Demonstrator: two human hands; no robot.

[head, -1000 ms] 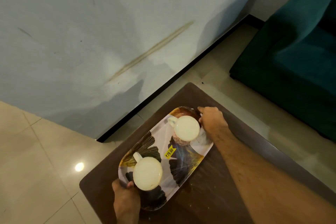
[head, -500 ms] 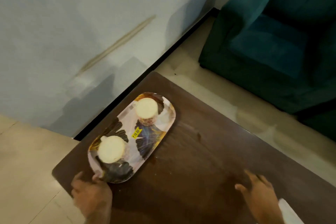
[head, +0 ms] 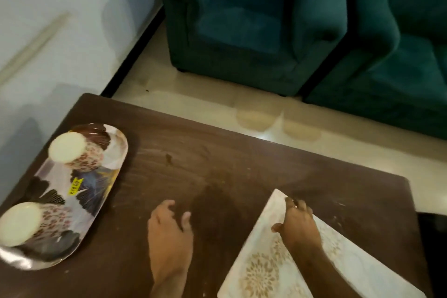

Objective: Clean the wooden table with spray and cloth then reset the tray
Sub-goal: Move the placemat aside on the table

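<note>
Soft patterned cloth [head: 271, 264] lies flat on tabletop [head: 217, 164], right of tray [head: 106, 176]. Right hand [head: 298, 224] presses it, fingers look mostly straight. Left hand [head: 169, 232] hovers beside, fingers relaxed, empty. Cloth's light, floppy, so probably bunch middle, not corner.

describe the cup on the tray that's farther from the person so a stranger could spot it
On the dark brown wooden table, an oval patterned tray lies at the left end. Of its two cream floral cups, this cup stands at the tray's far end, beyond the yellow price sticker; the other cup is nearer.
</note>
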